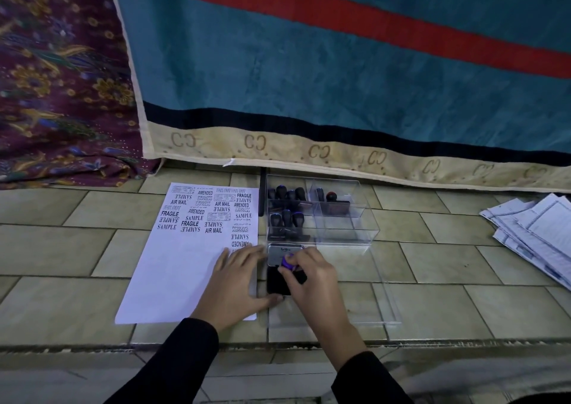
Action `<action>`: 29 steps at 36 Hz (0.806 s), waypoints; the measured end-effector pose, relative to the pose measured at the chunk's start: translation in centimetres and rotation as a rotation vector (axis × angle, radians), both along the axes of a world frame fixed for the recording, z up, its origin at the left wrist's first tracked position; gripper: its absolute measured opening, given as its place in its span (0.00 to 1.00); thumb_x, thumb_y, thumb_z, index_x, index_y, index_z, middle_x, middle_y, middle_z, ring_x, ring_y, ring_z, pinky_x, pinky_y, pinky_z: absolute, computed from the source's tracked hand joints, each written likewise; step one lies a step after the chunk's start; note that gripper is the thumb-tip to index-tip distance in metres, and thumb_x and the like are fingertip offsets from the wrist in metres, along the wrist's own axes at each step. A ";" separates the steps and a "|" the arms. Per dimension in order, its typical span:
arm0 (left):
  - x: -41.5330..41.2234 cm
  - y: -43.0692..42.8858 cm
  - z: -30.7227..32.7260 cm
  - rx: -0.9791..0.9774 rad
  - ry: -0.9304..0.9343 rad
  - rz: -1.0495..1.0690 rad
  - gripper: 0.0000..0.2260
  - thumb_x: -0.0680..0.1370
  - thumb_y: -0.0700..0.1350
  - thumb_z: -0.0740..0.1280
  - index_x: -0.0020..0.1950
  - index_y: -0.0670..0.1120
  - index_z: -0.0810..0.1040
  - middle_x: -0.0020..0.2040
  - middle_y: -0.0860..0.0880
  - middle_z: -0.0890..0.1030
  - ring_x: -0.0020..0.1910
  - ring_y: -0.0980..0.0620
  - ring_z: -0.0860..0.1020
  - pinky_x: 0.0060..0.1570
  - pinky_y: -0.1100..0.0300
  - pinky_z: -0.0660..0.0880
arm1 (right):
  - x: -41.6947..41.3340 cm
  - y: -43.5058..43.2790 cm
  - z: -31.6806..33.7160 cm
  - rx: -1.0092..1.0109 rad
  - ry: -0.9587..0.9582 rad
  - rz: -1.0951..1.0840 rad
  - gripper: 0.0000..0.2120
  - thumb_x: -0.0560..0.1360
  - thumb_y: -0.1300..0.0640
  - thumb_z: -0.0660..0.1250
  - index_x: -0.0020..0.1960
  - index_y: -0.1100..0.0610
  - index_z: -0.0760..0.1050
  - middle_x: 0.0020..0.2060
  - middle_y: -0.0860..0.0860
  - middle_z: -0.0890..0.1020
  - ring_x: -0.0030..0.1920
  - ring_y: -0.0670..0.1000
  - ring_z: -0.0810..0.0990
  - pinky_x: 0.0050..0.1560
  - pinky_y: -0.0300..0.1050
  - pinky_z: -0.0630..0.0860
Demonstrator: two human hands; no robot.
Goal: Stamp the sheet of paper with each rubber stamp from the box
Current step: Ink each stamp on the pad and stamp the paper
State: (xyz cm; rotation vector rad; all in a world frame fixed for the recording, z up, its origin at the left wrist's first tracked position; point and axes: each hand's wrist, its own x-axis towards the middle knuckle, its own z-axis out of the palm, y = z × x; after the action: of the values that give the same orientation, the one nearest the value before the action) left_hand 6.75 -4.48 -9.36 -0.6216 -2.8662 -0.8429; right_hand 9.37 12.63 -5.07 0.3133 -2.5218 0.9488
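Observation:
A white sheet of paper (182,264) lies on the tiled floor, its upper part covered with black stamp prints. My left hand (236,283) rests flat on the sheet's lower right part, fingers spread. My right hand (312,277) grips a rubber stamp with a purple knob (288,263) and presses it on the black ink pad (278,283), whose lid stands open. Behind the pad stands the clear plastic box (340,227) with several dark-handled stamps (287,205) in its left and back compartments.
The box's clear lid (370,304) lies flat to the right of the ink pad. A loose pile of printed papers (531,233) sits at far right. A teal mattress with a red stripe (340,79) and a patterned purple cloth (61,79) rise behind. A floor step edge runs just below my wrists.

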 end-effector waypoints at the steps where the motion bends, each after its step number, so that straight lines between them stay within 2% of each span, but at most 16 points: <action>1: 0.0 -0.1 0.2 0.022 0.003 -0.001 0.44 0.62 0.79 0.55 0.71 0.57 0.63 0.69 0.65 0.60 0.72 0.63 0.55 0.73 0.57 0.43 | 0.4 0.0 -0.1 0.006 0.001 0.007 0.06 0.69 0.62 0.74 0.41 0.58 0.77 0.39 0.51 0.78 0.37 0.46 0.78 0.40 0.33 0.74; 5: -0.4 -1.2 1.2 0.086 0.032 0.054 0.35 0.68 0.76 0.51 0.68 0.58 0.65 0.70 0.62 0.62 0.72 0.62 0.56 0.75 0.52 0.45 | 1.0 0.2 -0.4 0.013 0.004 0.010 0.06 0.69 0.61 0.74 0.42 0.58 0.77 0.40 0.50 0.79 0.38 0.46 0.79 0.40 0.36 0.76; 8: -1.3 -3.2 1.2 0.048 0.067 0.181 0.26 0.76 0.68 0.50 0.68 0.55 0.67 0.73 0.56 0.65 0.74 0.56 0.57 0.74 0.46 0.47 | 0.7 0.1 -0.2 0.018 -0.040 0.017 0.06 0.70 0.61 0.73 0.44 0.58 0.77 0.42 0.50 0.79 0.40 0.47 0.80 0.43 0.41 0.78; 12: -2.1 -5.6 0.4 -0.031 0.058 0.377 0.18 0.80 0.54 0.57 0.68 0.50 0.69 0.74 0.49 0.65 0.75 0.49 0.56 0.73 0.41 0.47 | 0.6 -0.2 0.6 -0.011 -0.085 0.048 0.08 0.71 0.62 0.71 0.50 0.58 0.77 0.46 0.50 0.79 0.44 0.47 0.80 0.47 0.44 0.80; 16: -2.2 -6.3 -0.5 -0.082 0.002 0.425 0.18 0.80 0.52 0.58 0.69 0.49 0.69 0.75 0.48 0.62 0.76 0.50 0.53 0.72 0.40 0.44 | 0.2 -2.0 1.7 -0.045 -0.061 0.122 0.08 0.73 0.62 0.70 0.51 0.58 0.76 0.47 0.51 0.79 0.45 0.45 0.79 0.48 0.41 0.79; 19: -2.0 -6.3 -0.9 -0.065 0.003 0.423 0.18 0.80 0.51 0.58 0.69 0.48 0.69 0.75 0.48 0.62 0.76 0.49 0.55 0.72 0.40 0.45 | -0.4 -3.7 1.9 -0.035 -0.076 0.186 0.09 0.74 0.61 0.69 0.54 0.58 0.75 0.50 0.50 0.78 0.45 0.46 0.78 0.48 0.39 0.78; 24: -2.0 -6.1 -0.9 -0.062 0.019 0.438 0.18 0.80 0.51 0.59 0.69 0.48 0.69 0.75 0.48 0.62 0.76 0.50 0.55 0.72 0.42 0.44 | -1.4 -5.2 1.7 0.044 -0.089 0.233 0.11 0.75 0.63 0.67 0.57 0.59 0.75 0.51 0.53 0.78 0.48 0.49 0.78 0.49 0.29 0.67; 26: -2.1 -6.1 -0.9 -0.072 0.019 0.437 0.18 0.80 0.51 0.59 0.69 0.48 0.69 0.75 0.48 0.62 0.76 0.50 0.55 0.72 0.42 0.45 | -1.6 -5.3 1.5 0.068 -0.095 0.243 0.12 0.74 0.63 0.67 0.57 0.60 0.75 0.52 0.54 0.78 0.51 0.50 0.78 0.51 0.28 0.66; 29: -2.1 -6.2 -1.1 -0.075 0.019 0.439 0.18 0.80 0.51 0.59 0.69 0.48 0.69 0.75 0.48 0.63 0.76 0.50 0.56 0.72 0.42 0.45 | -1.9 -5.5 1.2 0.077 -0.104 0.260 0.13 0.74 0.64 0.67 0.59 0.61 0.75 0.53 0.55 0.78 0.53 0.51 0.78 0.55 0.34 0.70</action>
State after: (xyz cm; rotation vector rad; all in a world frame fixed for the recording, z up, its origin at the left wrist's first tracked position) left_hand 4.64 -10.66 -10.41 0.0042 -2.8561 -0.6555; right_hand 7.51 7.18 -3.86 0.6450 -2.6615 0.9868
